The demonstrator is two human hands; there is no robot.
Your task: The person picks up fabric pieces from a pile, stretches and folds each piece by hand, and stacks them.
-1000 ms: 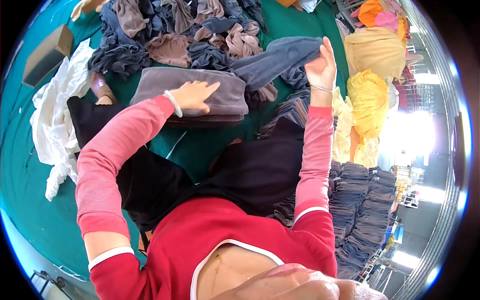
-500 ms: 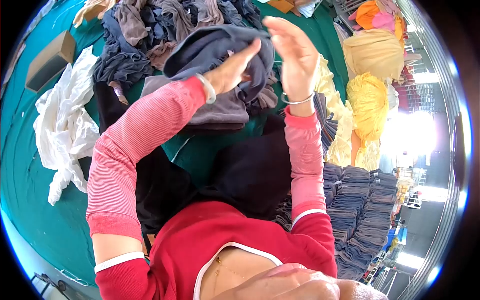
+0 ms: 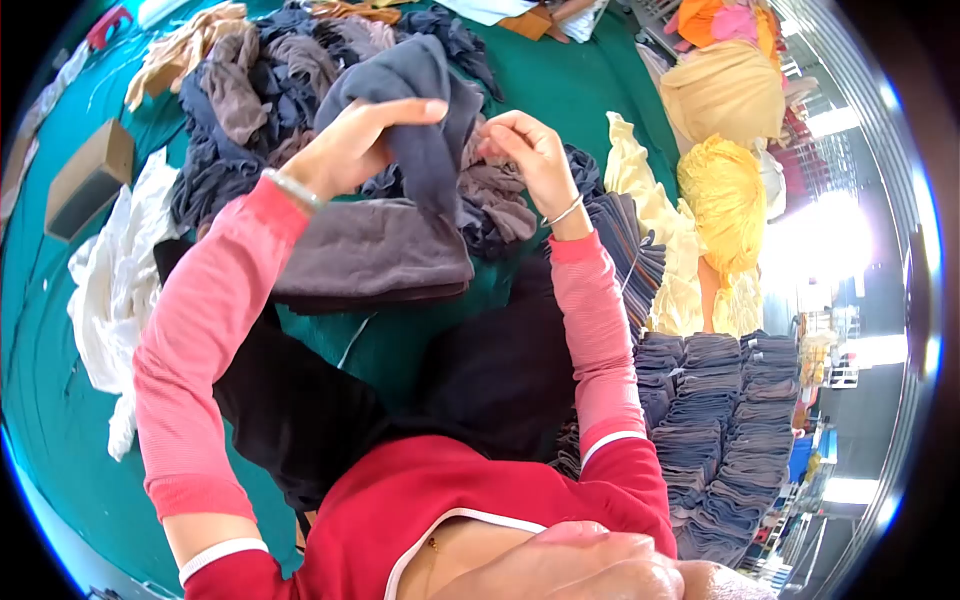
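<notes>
My left hand [image 3: 352, 145] is wrapped round a dark grey cloth [image 3: 425, 135], its thumb on top and the other fingers hidden behind the fabric. The cloth hangs folded over, its lower end reaching down towards a stack of folded grey-brown cloths [image 3: 370, 250]. Just right of the hanging cloth is my right hand [image 3: 530, 155], raised, with fingers curled and fingertips drawn together. Whether anything is pinched there I cannot make out. Behind both hands lies a heap of crumpled dark blue and brown cloths [image 3: 235, 90].
White fabric [image 3: 120, 290] and a brown box [image 3: 90, 180] lie to the left on the green sheet [image 3: 590, 85]. To the right are pale yellow cloth [image 3: 650, 210], a yellow bundle [image 3: 720, 200] and tall stacks of folded dark cloths [image 3: 700, 420]. A person's hand [image 3: 578, 22] shows at the top.
Both hands have come lower. The left has moved left and grips the cloth, which now hangs lengthwise; the right has gone from open and flat to curled fingers. The view has shifted slightly.
</notes>
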